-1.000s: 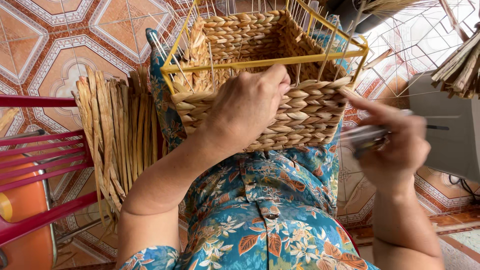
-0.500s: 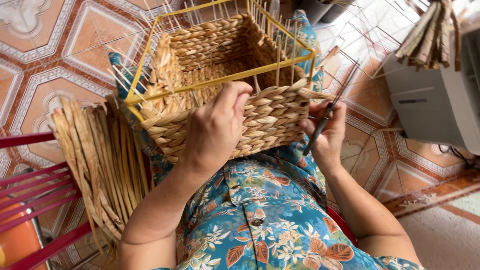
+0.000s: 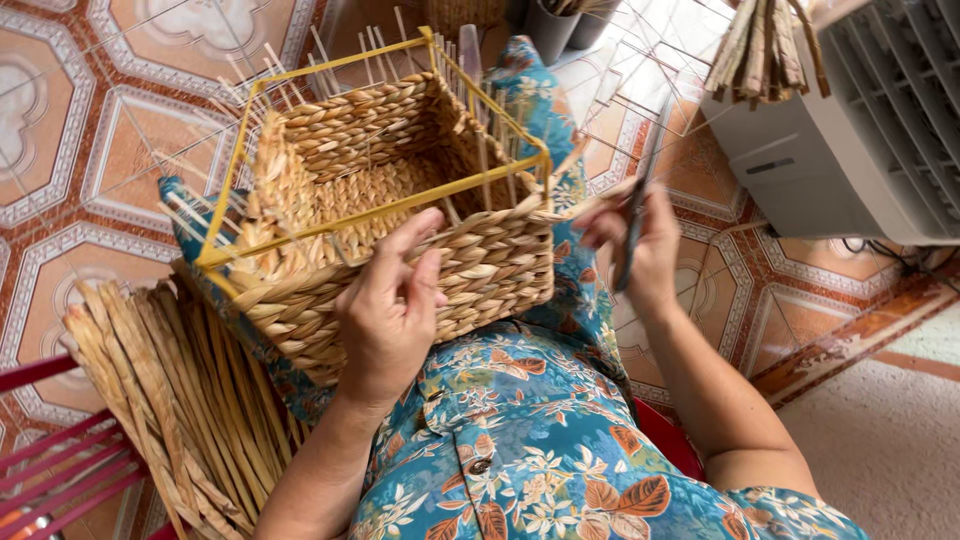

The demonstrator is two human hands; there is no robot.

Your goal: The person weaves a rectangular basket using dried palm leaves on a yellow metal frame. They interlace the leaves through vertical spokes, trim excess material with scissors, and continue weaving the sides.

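A half-woven straw basket (image 3: 360, 190) on a yellow wire frame (image 3: 330, 225) rests on my lap, over blue floral clothing (image 3: 530, 450). My left hand (image 3: 392, 305) lies on the basket's near wall, fingers spread against the braided straw. My right hand (image 3: 640, 240) is at the basket's right corner, holding a thin dark metal tool (image 3: 640, 195) that looks like scissors, and it touches a loose straw end there. Thin upright stakes stick up along the basket's rim.
A bundle of dried straw strips (image 3: 165, 400) lies to my left, beside a red chair frame (image 3: 55, 465). A grey appliance (image 3: 860, 120) stands at the right with more straw (image 3: 765, 50) on it. A wire frame (image 3: 650, 70) lies on the patterned tile floor.
The basket has turned and tilted so its inside shows more. My right hand with the tool has moved up to the basket's right corner. My left hand stays on the near wall.
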